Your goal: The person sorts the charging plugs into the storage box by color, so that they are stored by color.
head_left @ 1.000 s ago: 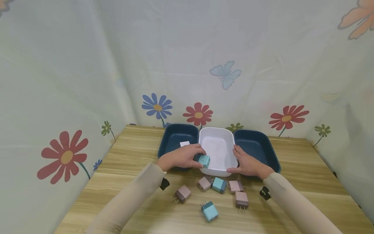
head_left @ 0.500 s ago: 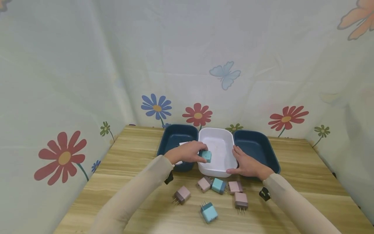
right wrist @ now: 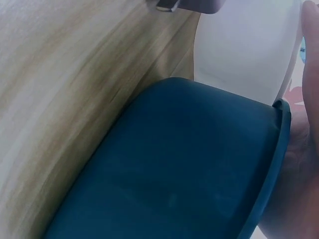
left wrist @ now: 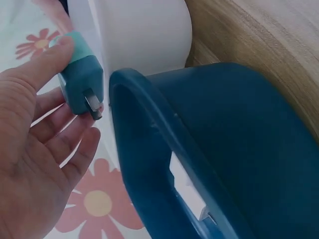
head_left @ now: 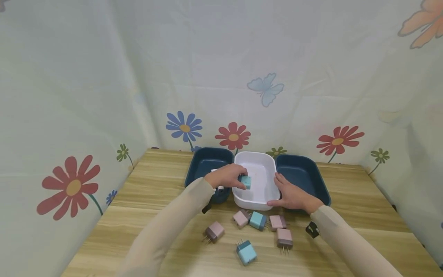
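Observation:
My left hand (head_left: pixel 226 176) pinches a teal plug charger (head_left: pixel 246 182) between thumb and fingers, over the left part of the white bin (head_left: pixel 257 205). In the left wrist view the charger (left wrist: pixel 82 82) has its metal prongs pointing down, beside the rim of the left dark blue bin (left wrist: pixel 149 109). My right hand (head_left: pixel 295 195) rests on the white bin's right rim, fingers extended and thumb at the front corner. Something white (left wrist: pixel 187 189) with a metal prong lies inside the left blue bin, partly hidden by its rim.
In front of the bins, on the wooden table (head_left: pixel 166 231), lie several pink chargers (head_left: pixel 214 231) and two teal chargers (head_left: pixel 246 252), prongs out. Another dark blue bin (head_left: pixel 301 173) stands right of the white one. A flowered curtain (head_left: pixel 207 77) hangs behind the table.
My left hand has moved right and slightly away from me, carrying the teal charger from the white bin's front left corner further over its inside. The right hand has stayed on the rim.

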Tool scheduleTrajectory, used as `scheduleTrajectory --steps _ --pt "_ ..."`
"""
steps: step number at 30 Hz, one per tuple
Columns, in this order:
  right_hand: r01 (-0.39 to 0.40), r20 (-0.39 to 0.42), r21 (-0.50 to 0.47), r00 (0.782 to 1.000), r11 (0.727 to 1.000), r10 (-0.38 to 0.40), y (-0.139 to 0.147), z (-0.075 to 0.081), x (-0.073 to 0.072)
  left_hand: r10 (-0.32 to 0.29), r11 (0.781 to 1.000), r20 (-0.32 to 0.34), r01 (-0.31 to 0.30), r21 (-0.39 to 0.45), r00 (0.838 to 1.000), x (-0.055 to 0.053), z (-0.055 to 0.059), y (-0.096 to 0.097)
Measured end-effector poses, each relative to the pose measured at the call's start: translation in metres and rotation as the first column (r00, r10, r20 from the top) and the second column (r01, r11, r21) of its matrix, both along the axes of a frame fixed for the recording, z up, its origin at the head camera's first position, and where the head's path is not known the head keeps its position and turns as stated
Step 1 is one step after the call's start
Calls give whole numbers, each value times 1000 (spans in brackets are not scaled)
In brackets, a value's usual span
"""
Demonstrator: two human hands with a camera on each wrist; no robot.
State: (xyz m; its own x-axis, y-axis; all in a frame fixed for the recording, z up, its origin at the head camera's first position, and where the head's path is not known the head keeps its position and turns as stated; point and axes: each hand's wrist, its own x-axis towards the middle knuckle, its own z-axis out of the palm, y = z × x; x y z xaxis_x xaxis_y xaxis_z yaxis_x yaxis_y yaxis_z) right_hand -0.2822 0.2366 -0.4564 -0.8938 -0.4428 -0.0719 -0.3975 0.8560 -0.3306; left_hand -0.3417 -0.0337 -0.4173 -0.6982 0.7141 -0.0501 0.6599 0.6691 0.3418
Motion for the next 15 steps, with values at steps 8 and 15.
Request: scheduleTrajectory --steps 8,15 --pt "10 15 8 1000 1000 -10 -1 1 0 75 997 25 -75 -7 997 -16 -8 7" --pt "16 13 8 1000 1000 -16 -1 1 -1 119 992 46 -121 32 992 -24 -10 11"
